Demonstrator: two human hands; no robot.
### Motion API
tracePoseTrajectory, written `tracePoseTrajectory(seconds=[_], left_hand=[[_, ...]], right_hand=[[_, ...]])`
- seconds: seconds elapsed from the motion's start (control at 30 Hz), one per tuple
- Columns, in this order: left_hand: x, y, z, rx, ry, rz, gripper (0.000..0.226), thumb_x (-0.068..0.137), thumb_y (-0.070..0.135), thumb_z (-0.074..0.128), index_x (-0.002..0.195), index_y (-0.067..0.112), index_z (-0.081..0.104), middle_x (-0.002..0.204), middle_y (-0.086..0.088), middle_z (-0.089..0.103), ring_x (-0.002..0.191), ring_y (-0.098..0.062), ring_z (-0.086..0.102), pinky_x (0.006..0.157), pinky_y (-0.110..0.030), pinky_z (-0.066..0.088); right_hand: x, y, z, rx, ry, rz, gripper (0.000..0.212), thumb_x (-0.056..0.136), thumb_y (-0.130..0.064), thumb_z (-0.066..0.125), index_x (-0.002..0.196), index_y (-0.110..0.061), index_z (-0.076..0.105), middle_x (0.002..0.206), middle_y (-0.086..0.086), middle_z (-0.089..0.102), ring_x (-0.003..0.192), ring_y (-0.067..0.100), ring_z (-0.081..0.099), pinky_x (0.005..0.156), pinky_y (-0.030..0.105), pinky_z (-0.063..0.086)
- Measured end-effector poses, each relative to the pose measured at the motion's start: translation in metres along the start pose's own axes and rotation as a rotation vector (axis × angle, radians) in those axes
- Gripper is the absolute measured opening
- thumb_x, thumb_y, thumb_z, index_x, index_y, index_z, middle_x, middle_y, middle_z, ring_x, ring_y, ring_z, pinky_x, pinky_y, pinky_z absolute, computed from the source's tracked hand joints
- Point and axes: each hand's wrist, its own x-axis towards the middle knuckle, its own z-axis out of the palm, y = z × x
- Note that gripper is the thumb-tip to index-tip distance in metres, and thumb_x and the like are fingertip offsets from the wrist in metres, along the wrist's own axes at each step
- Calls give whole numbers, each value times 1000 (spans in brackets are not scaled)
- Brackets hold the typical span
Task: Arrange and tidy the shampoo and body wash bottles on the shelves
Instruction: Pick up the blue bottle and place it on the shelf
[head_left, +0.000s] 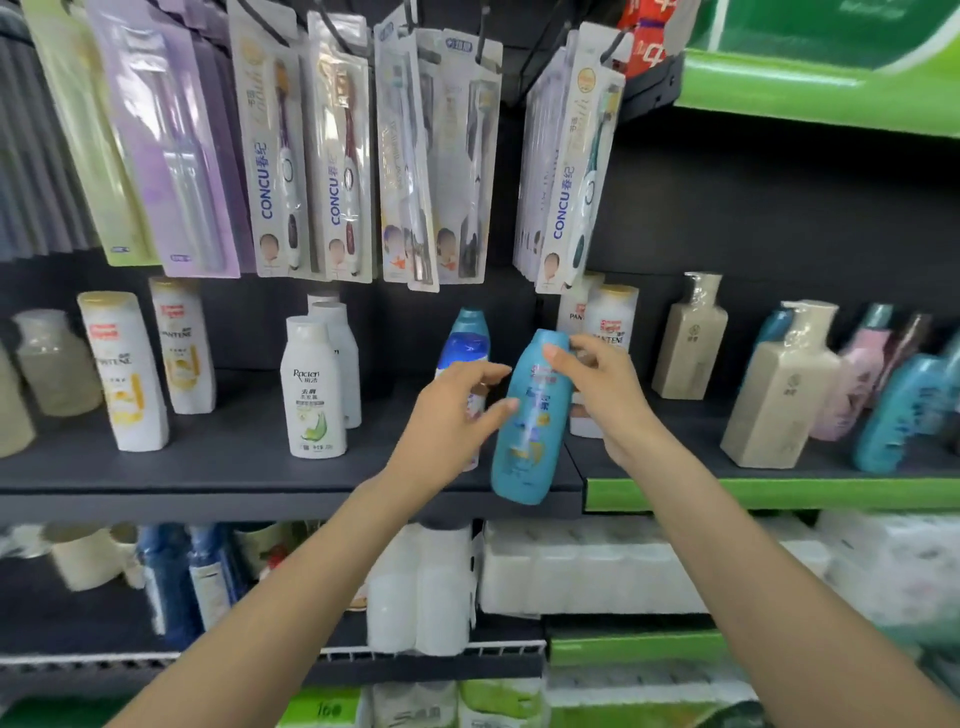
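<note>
- Both forearms reach forward and up toward the dark shelf (208, 467).
- Right hand (608, 395) grips a teal bottle (530, 415) near its cap; label writing is unreadable.
- Left hand (452, 410) touches the bottle's side, fingers loosely spread.
- Left of it: white "Rejoice" bottle (314, 389), "PANTENE" bottles (124, 369).
- Above hang "CONCU" toothbrush packs (275, 156).

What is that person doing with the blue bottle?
A person is tidying bottles on a shop shelf. Both hands are on a teal bottle, which is tilted at the shelf's front edge. The right hand grips it near the cap, and the left hand touches its side. Just behind it stands a blue and white bottle. White bottles stand to the left and beige ones to the right. Packs of toothbrushes hang above.
</note>
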Motion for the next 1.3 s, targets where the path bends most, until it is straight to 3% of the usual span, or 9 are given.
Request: tracePoseTrajectory(seconds=[0.13, 0.33, 0.43, 0.57, 0.67, 0.83, 0.93, 1.07, 1.3], left_hand=[[-25, 26, 13, -79, -129, -85, 63, 79, 29, 72, 135, 27, 43, 107, 16, 50, 93, 1, 52, 83, -12, 44], [-61, 54, 24, 308, -218, -153, 105, 70, 45, 76, 148, 38, 6, 127, 3, 39, 108, -14, 46, 88, -36, 47], [-71, 60, 24, 404, -134, -152, 100, 72, 37, 74, 149, 33, 9, 130, 0, 44, 108, -18, 50, 82, -34, 48], [-81, 65, 11, 70, -131, -187, 86, 72, 24, 77, 144, 29, 30, 116, 9, 55, 91, -1, 56, 78, -9, 44], [-84, 66, 0, 22, -178, -192, 81, 71, 24, 77, 140, 31, 37, 112, 9, 57, 99, -5, 58, 86, -15, 45], [-89, 62, -13, 21, -218, -169, 58, 79, 18, 70, 132, 28, 50, 103, 13, 64, 103, -3, 61, 89, -16, 46], [-91, 56, -18, -126, -222, -183, 45, 82, 16, 67, 124, 29, 56, 96, 2, 72, 91, -15, 68, 87, -32, 54], [-92, 59, -31, -509, -210, -342, 20, 91, 15, 56, 106, 24, 64, 104, -10, 70, 88, -16, 68, 71, -26, 57], [-91, 49, -38, -569, -315, -494, 27, 92, 33, 51, 110, 18, 64, 107, -7, 70, 94, -17, 68, 78, -30, 58]], right_hand=[[-27, -7, -13, 162, -7, 120, 28, 93, -23, 59, 109, -1, 58, 90, 3, 62, 74, 9, 63, 48, 21, 53], [-56, -15, -24, 204, 29, 201, 34, 91, -25, 62, 113, 0, 58, 106, 11, 66, 87, 19, 68, 55, 29, 59], [-68, -18, -26, 194, -41, 223, 34, 92, -27, 61, 115, -3, 58, 108, 9, 65, 89, 20, 68, 64, 32, 60], [-81, -21, -35, 318, -262, 253, 24, 95, -27, 55, 110, -9, 61, 103, 6, 68, 88, 15, 67, 80, 34, 58], [-87, -19, -41, 500, -369, 296, 19, 96, -24, 52, 105, -11, 62, 101, 6, 71, 96, 18, 68, 90, 34, 54], [-91, -15, -38, 418, -257, 262, 21, 91, -25, 61, 104, -8, 64, 90, 7, 73, 84, 19, 72, 82, 35, 58], [-92, -17, -29, 344, -255, 219, 20, 90, -30, 62, 99, -12, 65, 80, -1, 74, 79, 14, 72, 77, 32, 59], [-94, -14, -21, 440, -322, 193, 23, 93, -24, 56, 109, -7, 61, 100, 5, 71, 93, 19, 70, 79, 34, 58], [-93, -10, -19, 478, -142, 180, 22, 89, -20, 62, 105, -5, 61, 108, 11, 68, 96, 24, 69, 69, 36, 60]])
